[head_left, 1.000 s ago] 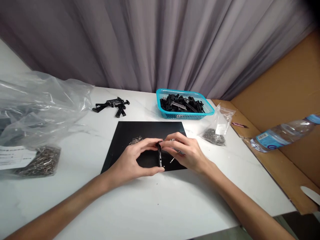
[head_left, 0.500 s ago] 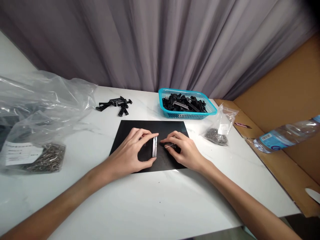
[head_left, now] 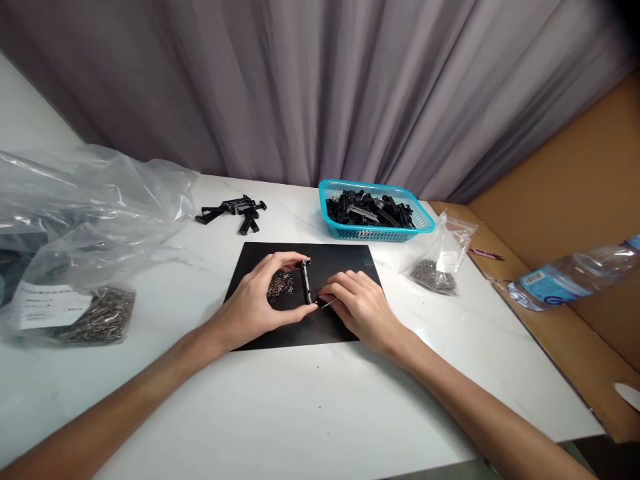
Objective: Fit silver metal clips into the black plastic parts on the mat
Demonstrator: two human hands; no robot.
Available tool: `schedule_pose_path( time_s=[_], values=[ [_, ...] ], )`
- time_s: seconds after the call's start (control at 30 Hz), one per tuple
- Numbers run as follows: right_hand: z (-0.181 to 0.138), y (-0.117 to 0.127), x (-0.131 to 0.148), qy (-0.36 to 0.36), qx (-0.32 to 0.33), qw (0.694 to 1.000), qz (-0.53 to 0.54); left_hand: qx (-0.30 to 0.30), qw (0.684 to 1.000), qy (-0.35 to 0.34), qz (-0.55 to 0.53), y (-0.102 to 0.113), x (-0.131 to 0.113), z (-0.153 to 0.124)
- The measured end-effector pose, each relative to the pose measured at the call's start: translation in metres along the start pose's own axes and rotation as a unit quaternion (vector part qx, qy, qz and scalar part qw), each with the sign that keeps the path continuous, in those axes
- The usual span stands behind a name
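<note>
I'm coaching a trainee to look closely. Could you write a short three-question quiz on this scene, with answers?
1. True or false: the left hand holds a black part between thumb and fingers.
2. What colour is the basket? A) red B) blue C) yellow
3. Fill in: the ____ holds a thin metal piece.

Key: 1 true; 2 B; 3 right hand.

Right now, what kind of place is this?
It looks like a small-parts worktable: there's a blue basket of black pieces, a clear bag of tiny shiny bits and a black mat.
</note>
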State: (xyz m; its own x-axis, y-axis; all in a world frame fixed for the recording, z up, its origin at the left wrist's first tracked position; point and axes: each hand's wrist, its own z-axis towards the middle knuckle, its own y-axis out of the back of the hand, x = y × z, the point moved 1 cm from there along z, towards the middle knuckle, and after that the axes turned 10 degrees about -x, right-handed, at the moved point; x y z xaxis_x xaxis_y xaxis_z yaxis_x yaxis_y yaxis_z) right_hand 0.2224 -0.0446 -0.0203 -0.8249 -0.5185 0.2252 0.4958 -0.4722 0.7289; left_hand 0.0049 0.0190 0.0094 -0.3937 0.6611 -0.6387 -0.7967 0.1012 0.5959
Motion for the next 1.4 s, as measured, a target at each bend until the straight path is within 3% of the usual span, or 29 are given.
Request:
schedule_pose_path(
  time_s=[0.1, 0.27, 0.57, 0.77, 0.97, 1.17, 1.4],
  values=[
    [0.000, 0.007, -0.006, -0.087, -0.037, 0.993, 0.067, 0.001, 1.000, -0.016, -0.021, -0.004, 0.001, -0.002],
    [0.006, 0.022, -0.015, -0.233, -0.031, 0.946, 0.224, 0.041, 0.998, 0.008, -0.048, -0.009, 0.000, -0.009],
    [0.009, 0.023, -0.007, -0.313, -0.001, 0.843, 0.437, 0.070, 0.994, 0.043, -0.077, -0.013, -0.008, -0.018],
    [0.007, 0.020, -0.008, -0.329, -0.005, 0.802, 0.498, 0.073, 0.993, 0.043, -0.085, -0.014, -0.007, -0.020],
    [0.006, 0.023, -0.008, -0.351, 0.000, 0.805, 0.478, 0.081, 0.991, 0.056, -0.085, -0.013, -0.010, -0.019],
    [0.007, 0.025, -0.009, -0.326, 0.001, 0.848, 0.417, 0.073, 0.993, 0.043, -0.085, -0.014, -0.008, -0.019],
    [0.008, 0.025, -0.008, -0.295, -0.024, 0.865, 0.406, 0.075, 0.993, 0.038, -0.087, -0.015, -0.008, -0.020]
  ],
)
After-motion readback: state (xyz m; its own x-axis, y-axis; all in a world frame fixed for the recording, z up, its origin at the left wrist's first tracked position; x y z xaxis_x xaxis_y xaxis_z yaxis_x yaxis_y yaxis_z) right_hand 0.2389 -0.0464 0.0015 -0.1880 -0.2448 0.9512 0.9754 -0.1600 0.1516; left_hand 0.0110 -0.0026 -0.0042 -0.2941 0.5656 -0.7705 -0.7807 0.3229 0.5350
